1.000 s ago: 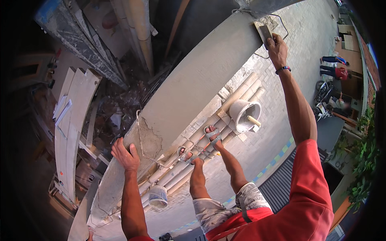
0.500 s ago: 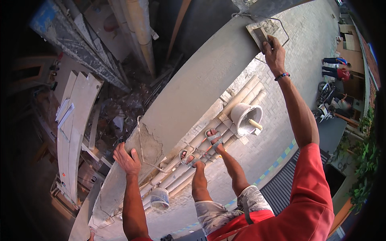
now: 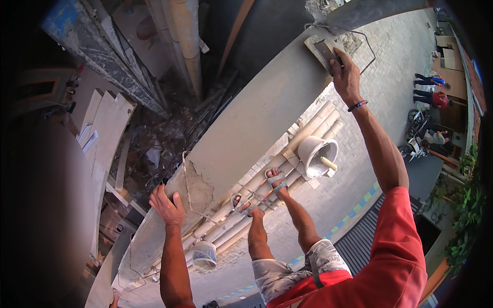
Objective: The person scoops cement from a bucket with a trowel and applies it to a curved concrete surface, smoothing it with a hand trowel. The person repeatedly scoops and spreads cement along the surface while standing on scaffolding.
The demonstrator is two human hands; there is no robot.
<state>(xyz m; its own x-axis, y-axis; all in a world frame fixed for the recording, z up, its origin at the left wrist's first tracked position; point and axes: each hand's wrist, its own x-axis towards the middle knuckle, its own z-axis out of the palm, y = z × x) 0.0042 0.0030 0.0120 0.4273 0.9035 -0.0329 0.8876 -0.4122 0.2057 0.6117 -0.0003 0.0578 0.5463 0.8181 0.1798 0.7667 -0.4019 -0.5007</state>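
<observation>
A long concrete beam [image 3: 257, 110] with smooth grey plaster runs diagonally across the view. At its far right end my right hand [image 3: 347, 78] grips a plastering float [image 3: 314, 47] by its dark handle, the flat plate lying against the plaster. My left hand [image 3: 168, 206] rests on the beam's edge at the lower left, fingers apart and holding nothing. Close to it a bent wire [image 3: 186, 185] crosses a rough, broken patch of plaster [image 3: 199, 186].
My sandalled feet stand on bamboo poles [image 3: 241, 226] alongside the beam. A bucket [image 3: 310, 155] with a pale-handled tool sits on the poles; another pail [image 3: 204, 255] is lower down. Boards [image 3: 105, 123] and debris fill the left. People and a motorcycle [image 3: 415, 128] are far right.
My right hand and the float have shifted slightly left and up over the plaster. My left hand stays on the beam edge. A dark blur now covers the left side.
</observation>
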